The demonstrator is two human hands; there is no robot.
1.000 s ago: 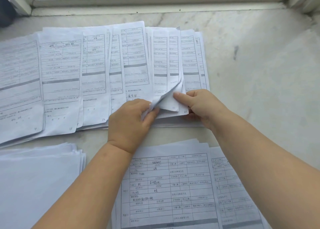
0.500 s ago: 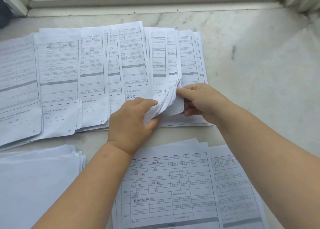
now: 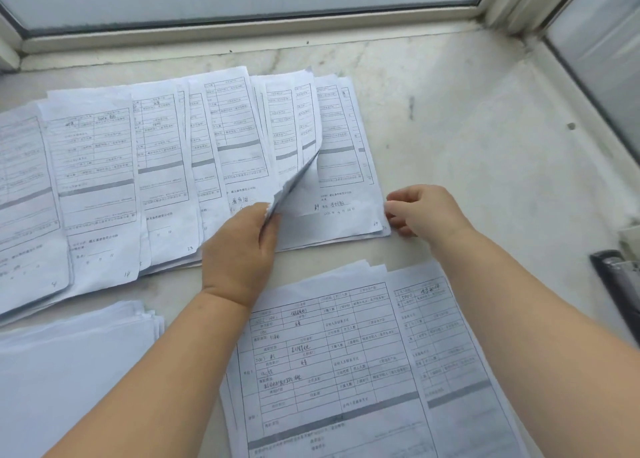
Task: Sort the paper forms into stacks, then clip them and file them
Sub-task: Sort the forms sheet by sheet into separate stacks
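Note:
A fanned row of printed paper forms (image 3: pixel 166 166) lies across the marble sill. My left hand (image 3: pixel 242 246) pinches the lower corners of a few sheets and folds them up and leftward, baring the form underneath (image 3: pixel 341 166) with its handwritten signature. My right hand (image 3: pixel 422 211) sits at the right edge of that rightmost pile, fingers curled at the lower right corner of the bottom sheets; I cannot tell whether it grips them. A second pile of forms (image 3: pixel 339 360) lies near me under both forearms. A stack of blank-side-up sheets (image 3: pixel 69 364) is at the lower left.
The grey-white marble sill (image 3: pixel 485 138) stretches bare to the right. A window frame (image 3: pixel 242 31) runs along the back and down the right side. A dark stapler-like object (image 3: pixel 616 284) lies at the right edge.
My left hand has folded the lifted sheets further left, exposing the signed form. My right hand has left those sheets and moved right to the pile's lower right corner. The camera view shifted.

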